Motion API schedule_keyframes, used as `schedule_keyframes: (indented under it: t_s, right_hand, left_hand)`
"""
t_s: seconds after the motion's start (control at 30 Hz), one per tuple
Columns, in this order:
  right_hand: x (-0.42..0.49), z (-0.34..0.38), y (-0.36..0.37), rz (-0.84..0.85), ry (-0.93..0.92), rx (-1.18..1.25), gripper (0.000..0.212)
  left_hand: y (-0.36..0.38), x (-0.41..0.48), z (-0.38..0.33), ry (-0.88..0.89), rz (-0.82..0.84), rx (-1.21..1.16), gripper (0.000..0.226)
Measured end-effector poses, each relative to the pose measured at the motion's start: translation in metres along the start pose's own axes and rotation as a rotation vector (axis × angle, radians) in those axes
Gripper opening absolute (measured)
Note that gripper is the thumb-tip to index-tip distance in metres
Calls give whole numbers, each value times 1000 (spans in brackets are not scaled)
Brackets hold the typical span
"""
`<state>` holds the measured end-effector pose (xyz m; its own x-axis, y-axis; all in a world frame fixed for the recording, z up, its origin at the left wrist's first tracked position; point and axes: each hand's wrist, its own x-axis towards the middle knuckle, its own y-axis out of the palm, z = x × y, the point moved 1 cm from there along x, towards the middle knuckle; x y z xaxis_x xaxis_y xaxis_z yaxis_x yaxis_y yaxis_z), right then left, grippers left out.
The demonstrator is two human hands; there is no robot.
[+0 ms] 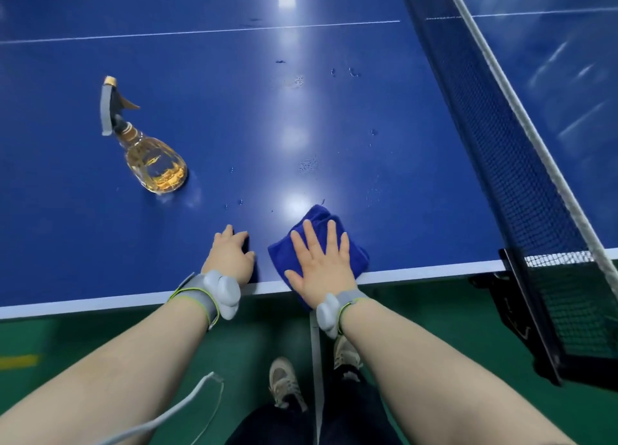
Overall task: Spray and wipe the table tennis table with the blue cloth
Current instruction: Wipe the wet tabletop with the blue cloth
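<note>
Right hand (319,260) is flat on the blue cloth (316,215), fingers straight and spread, palm pressing it onto the table (234,127). No pinch and no curl, just a flat hand on top. The cloth is folded into a thick pad and sits right at the near edge. Its far corner pokes out past the fingertips, its left side shows beside the thumb, and a bit of it hangs over the white edge line by the wrist.

Left hand (230,254) is just beside it on bare tabletop, not touching the cloth. Its fingers are bent with the tips on the surface and nothing in them, though from behind it's hard to say how hard they press.

The spray bottle (147,143) is well off to the left and farther in, apart from both hands, on its base. It has a clear rounded body with amber liquid (164,173) pooled in the lower part. Above that are a grey trigger head and a gold nozzle tip.

Droplets (307,163) are scattered across the surface beyond the cloth, with more patches farther up. The net (501,143) runs along the right, its clamp on the table edge. Each wrist carries a grey band, the left (214,294) and the right (334,311), with a pale pod on it. Below is green floor (67,337), with two beige shoes (284,381).
</note>
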<state>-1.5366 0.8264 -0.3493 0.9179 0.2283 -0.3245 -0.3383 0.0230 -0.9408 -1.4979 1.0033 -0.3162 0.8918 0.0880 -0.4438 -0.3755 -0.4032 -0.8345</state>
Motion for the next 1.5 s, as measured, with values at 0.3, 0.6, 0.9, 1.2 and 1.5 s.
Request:
schedule_keyframes:
  t_s: [0.3, 0.6, 0.9, 1.2, 1.5]
  right_hand:
    - [-2, -104, -7, -85, 523, 123, 75]
    - [23, -125, -20, -90, 905, 291, 74]
    - [64, 0, -19, -97, 342, 87, 78]
    - [64, 81, -10, 35, -267, -58, 77]
    - [42, -82, -19, -89, 553, 152, 73]
  left_hand:
    - [5, 4, 18, -76, -64, 18, 44]
    - [-10, 5, 44, -122, -61, 123, 26]
    - [-17, 11, 66, -33, -34, 89, 36]
    - [-31, 12, 56, -56, -137, 19, 31]
    - [-30, 21, 42, -128, -195, 49, 25]
